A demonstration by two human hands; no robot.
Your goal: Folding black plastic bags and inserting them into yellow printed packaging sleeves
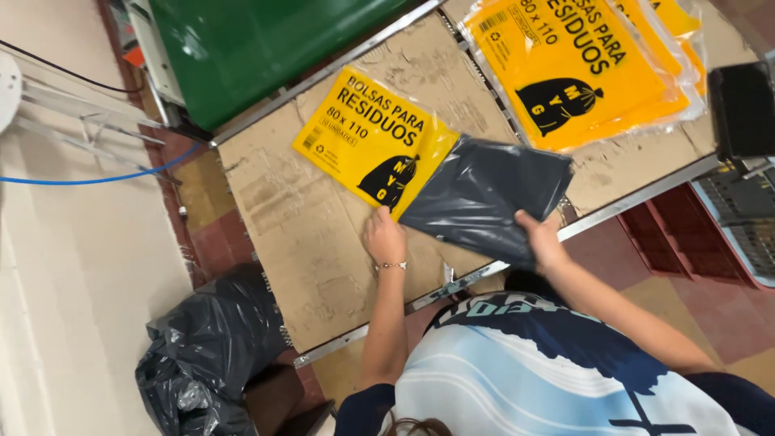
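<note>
Left hand [384, 238]: lay flat, fingers pressing the yellow printed sheet [363, 133] at its lower edge on the cardboard-covered table [307, 242].
Right hand [539, 236]: closed around the near edge of the folded black bags [484, 194].
Bags: overlapped the sheet's right corner, between both hands.

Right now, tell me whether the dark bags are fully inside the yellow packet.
Partly out. The folded dark bags stick out of the yellow packet, with the right hand gripping their edge.
</note>
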